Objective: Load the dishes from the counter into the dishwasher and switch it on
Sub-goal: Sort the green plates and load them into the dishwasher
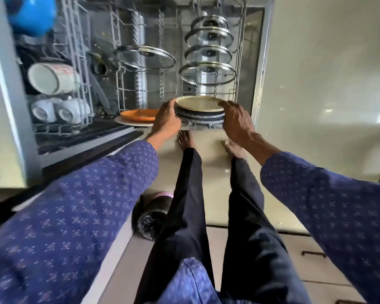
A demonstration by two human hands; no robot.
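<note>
Holding a stack of plates [199, 110] flat between both hands, the person is standing over the pulled-out lower rack [127, 93] of the open dishwasher [259, 69]. The stack is sitting level at the rack's near edge, its flat faces pointing up, a pale cream plate on top and darker rims showing beneath. The left hand [166, 119] is cupping the stack's left side, fingers curled round the rim and hidden behind it; the right hand [236, 121] is cupping the right side, fingers curving over the top rim near the far edge. So the stack is lying directly between the two palms, both hands about equally near, neither clearly leading. Whether the bottom plate is resting on the rack wire or hanging just above it is hard to tell at this angle. Ahead of the fingers, deeper in the rack, glass lids [208, 55] are standing in a row on the right, with a larger lid [145, 57] to their left. Just left of the left hand an orange plate [138, 115] is lying on a white one at the rack's front. Cups [59, 110] and a white bowl [51, 79] are filling the far-left side. As I judge it, the coming move is turning on tilt: the stack is lying flat while the tines are running upright, so plates are likely needing to come off singly and go in on edge.
</note>
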